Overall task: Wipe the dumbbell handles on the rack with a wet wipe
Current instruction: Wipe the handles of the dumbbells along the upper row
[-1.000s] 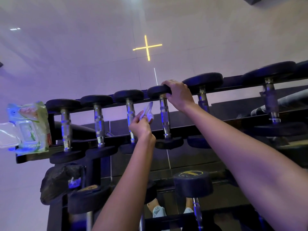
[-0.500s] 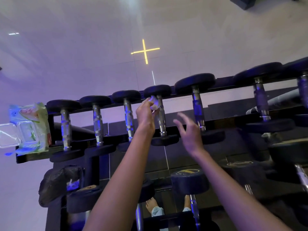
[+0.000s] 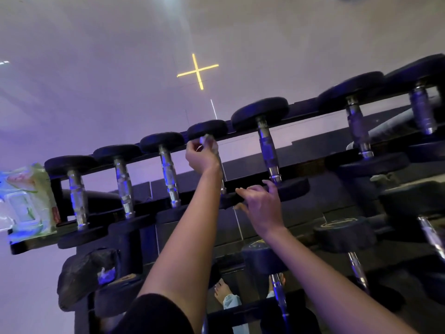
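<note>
A black rack (image 3: pixel 310 106) carries a row of dumbbells with chrome handles and black round heads. My left hand (image 3: pixel 201 156) grips a white wet wipe (image 3: pixel 209 141) wrapped round the top of the fourth dumbbell's handle (image 3: pixel 222 179), just under its far head (image 3: pixel 207 128). My right hand (image 3: pixel 261 204) hovers with fingers spread by that dumbbell's near head (image 3: pixel 228 200), next to the fifth dumbbell (image 3: pixel 267 145). Whether it touches the head I cannot tell.
A green and white wet wipe pack (image 3: pixel 26 196) sits on the rack's left end. A black bag (image 3: pixel 84 273) hangs below it. Lower shelves hold bigger dumbbells (image 3: pixel 342 233). Feet (image 3: pixel 226 294) show on the floor beneath the rack.
My left hand carried the wipe from the third handle to the top of the fourth. My right hand let go of the fourth dumbbell's far head and dropped to its near head.
</note>
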